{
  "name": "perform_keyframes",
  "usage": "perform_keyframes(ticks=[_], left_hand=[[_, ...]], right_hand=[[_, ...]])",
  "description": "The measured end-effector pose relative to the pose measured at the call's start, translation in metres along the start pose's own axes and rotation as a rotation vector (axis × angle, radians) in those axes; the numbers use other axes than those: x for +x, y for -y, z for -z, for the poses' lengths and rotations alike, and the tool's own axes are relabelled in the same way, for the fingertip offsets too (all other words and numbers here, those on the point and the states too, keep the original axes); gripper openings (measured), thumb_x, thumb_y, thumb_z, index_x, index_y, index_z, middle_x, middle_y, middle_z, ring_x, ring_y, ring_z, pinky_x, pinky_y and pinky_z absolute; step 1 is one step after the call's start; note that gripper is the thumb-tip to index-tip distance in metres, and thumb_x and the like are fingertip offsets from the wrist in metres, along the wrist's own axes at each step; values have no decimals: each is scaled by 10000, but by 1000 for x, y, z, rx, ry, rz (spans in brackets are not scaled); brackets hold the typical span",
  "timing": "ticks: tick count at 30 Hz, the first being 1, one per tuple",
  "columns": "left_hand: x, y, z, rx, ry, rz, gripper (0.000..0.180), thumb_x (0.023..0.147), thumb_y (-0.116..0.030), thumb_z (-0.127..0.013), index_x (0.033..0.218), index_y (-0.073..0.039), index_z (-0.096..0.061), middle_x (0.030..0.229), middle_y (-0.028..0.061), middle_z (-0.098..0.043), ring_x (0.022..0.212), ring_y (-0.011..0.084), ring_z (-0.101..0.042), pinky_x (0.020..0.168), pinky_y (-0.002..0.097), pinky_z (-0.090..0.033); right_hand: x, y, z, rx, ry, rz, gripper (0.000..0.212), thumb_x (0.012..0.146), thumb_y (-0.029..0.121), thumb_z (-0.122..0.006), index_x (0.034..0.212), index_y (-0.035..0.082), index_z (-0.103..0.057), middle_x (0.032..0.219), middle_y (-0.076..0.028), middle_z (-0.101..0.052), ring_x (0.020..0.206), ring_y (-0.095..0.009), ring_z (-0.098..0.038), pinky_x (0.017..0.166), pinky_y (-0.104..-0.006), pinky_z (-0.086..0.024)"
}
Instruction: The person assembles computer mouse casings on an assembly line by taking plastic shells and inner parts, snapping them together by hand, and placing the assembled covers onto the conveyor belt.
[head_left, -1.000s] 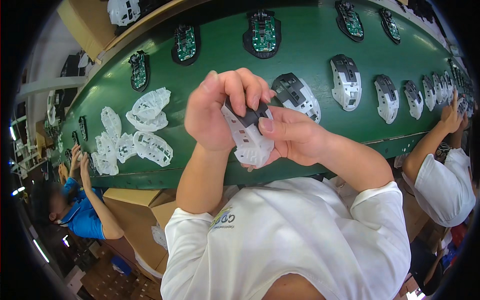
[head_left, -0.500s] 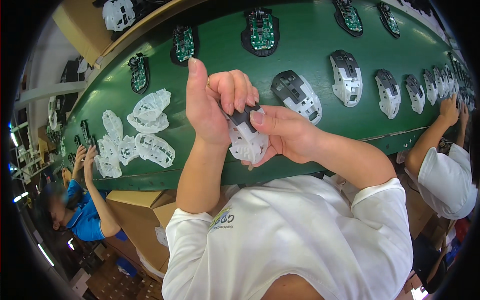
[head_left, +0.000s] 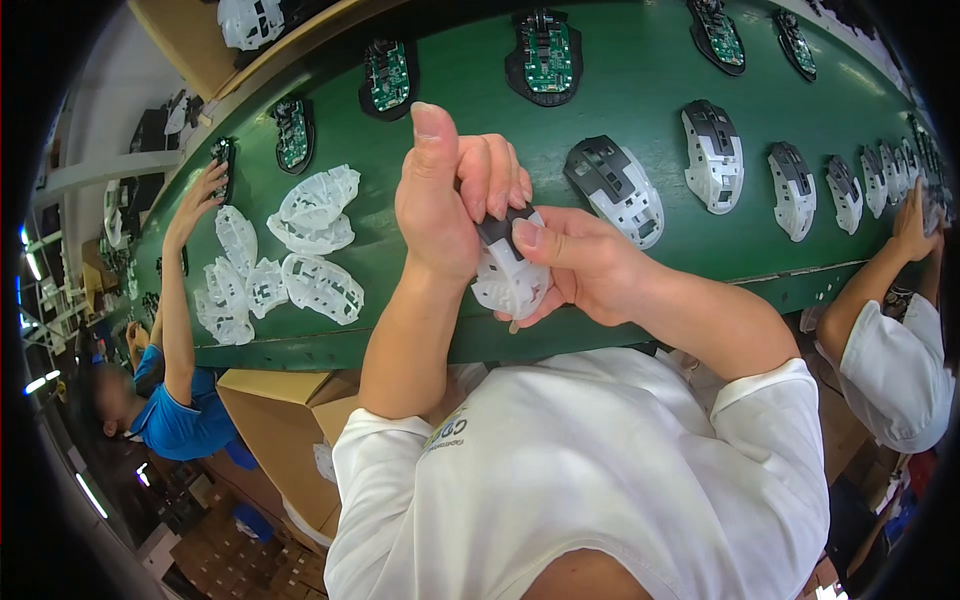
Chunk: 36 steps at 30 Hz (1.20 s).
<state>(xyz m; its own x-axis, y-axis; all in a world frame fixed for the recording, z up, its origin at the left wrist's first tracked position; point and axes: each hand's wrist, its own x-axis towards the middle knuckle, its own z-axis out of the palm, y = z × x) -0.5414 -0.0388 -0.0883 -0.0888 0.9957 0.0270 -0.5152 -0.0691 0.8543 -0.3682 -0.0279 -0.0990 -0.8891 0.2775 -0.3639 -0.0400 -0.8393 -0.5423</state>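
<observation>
Between my two hands, near the table's close edge, is a computer mouse shell (head_left: pixel 512 278) with a white body and a black part on top. My left hand (head_left: pixel 440 205) curls its fingers over the far, black end, its thumb pointing up. From the right, my right hand (head_left: pixel 590 258) grips the same shell, the thumb pressing on top and the fingers underneath. What lies beneath my left fingers is hidden. Just beyond my right hand rests another black-and-white mouse shell (head_left: pixel 616 190).
White translucent shells (head_left: pixel 312 210) lie in a loose group on the green table (head_left: pixel 450 345) at left. Mouse bases with green circuit boards (head_left: pixel 548 60) line the far side. More mouse shells (head_left: pixel 714 155) run rightward. Co-workers' arms (head_left: pixel 180 290) reach in at both ends; an open carton (head_left: pixel 265 385) stands below.
The scene has shifted slightly rightward in view. My hands keep their hold on the mouse shell. At left, the blue-sleeved person's arm has stretched farther across the table, to a circuit-board base.
</observation>
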Motion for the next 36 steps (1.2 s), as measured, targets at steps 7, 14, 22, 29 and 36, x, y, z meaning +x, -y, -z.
perform_keyframes(ticks=[7, 14, 22, 29, 36], left_hand=[[6, -2, 2, 116, -87, -313, 723, 1071, -605, -297, 1305, 45, -510, 1315, 212, -595, 1090, 263, -612, 1002, 366, -453], [-18, -15, -13, 712, -52, -547, 185, 858, 68, -614, 1001, 41, -729, 873, 149, -692, 767, 199, -672, 681, 286, -532], [-17, -20, -9, 734, 69, -597, 199, 892, 28, -569, 1010, 71, -723, 873, 164, -712, 714, 197, -646, 629, 288, -519], [-19, -19, -9, 733, 65, -624, 159, 865, 27, -600, 945, 53, -734, 806, 143, -706, 666, 189, -631, 579, 285, -487], [-22, -22, -13, 726, 146, -667, 127, 826, 35, -633, 901, 0, -729, 767, 96, -702, 633, 195, -640, 567, 298, -498]], right_hand=[[-3, 13, 5, 128, 80, 329, 565, 1050, 476, -526, 1346, -5, -506, 1203, -175, -674, 1059, -294, -708, 926, -458, -590], [-12, 31, 8, 346, 242, 670, 606, 997, 691, -444, 1205, 122, -438, 986, -41, -562, 950, -281, -660, 1198, -650, -267], [-13, 37, 15, 387, 508, 662, 633, 960, 698, -525, 1220, 126, -450, 1057, -87, -612, 1042, -358, -687, 1211, -619, -292], [-10, 32, 7, 451, 407, 643, 616, 955, 680, -554, 1206, 125, -463, 1026, -70, -612, 995, -304, -674, 1167, -555, -372], [-1, 26, 13, 572, 576, 476, 618, 893, 650, -666, 1196, 149, -466, 890, -7, -538, 807, -205, -605, 1047, -478, -457]])
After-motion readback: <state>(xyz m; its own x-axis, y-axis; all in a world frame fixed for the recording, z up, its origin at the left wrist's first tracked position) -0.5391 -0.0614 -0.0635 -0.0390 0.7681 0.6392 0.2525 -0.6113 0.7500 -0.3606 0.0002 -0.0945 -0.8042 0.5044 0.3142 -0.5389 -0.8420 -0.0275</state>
